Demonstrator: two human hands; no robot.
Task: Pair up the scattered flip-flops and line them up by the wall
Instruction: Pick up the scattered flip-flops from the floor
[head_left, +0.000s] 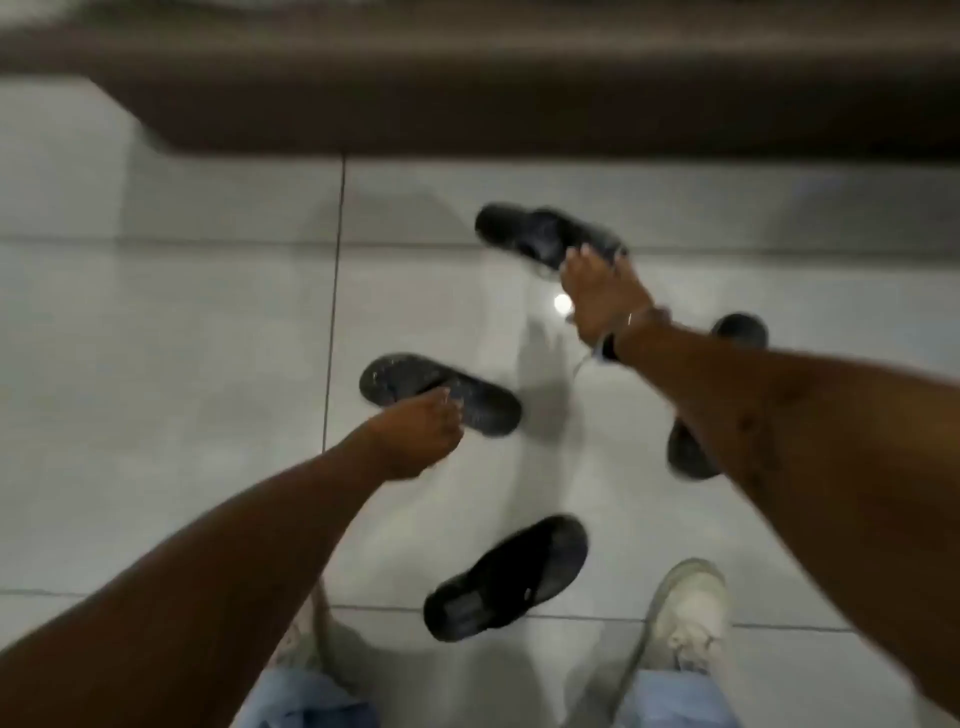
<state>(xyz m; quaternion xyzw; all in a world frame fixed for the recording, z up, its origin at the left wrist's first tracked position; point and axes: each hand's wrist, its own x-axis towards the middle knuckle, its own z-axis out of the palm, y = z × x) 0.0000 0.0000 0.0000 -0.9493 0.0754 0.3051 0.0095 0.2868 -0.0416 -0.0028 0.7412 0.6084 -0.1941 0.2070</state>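
a person stands over a pale tiled floor (182, 322), both bare arms stretched forward and down, with black flip-flops scattered around them. the right hand (602, 296) pinches the near end of one flip-flop (540, 234), fingers curled over its edge, the shoe pointing up and left toward the dark skirting (519, 104) that runs along the foot of the wall at the top of the view. the left hand (415, 441) closes its fingertips on the edge of a second flip-flop (441, 392), which shows its speckled, treaded sole and lies across the middle of the scene, just right of a dark grout line. whether either shoe is lifted clear of the tiles cannot be told through the motion blur. a third flip-flop (506, 577) lies strap side up on the floor near the person's feet, angled from lower left to upper right, apart from both hands. a fourth (691, 452) lies partly hidden under the right forearm, and the rounded end of another dark shoe (740, 330) shows just above that arm; whether these are one shoe or two cannot be told. a band (608, 345) circles the right wrist. a pale sneaker (685, 618) and light blue jeans (675, 701) show at the bottom edge.
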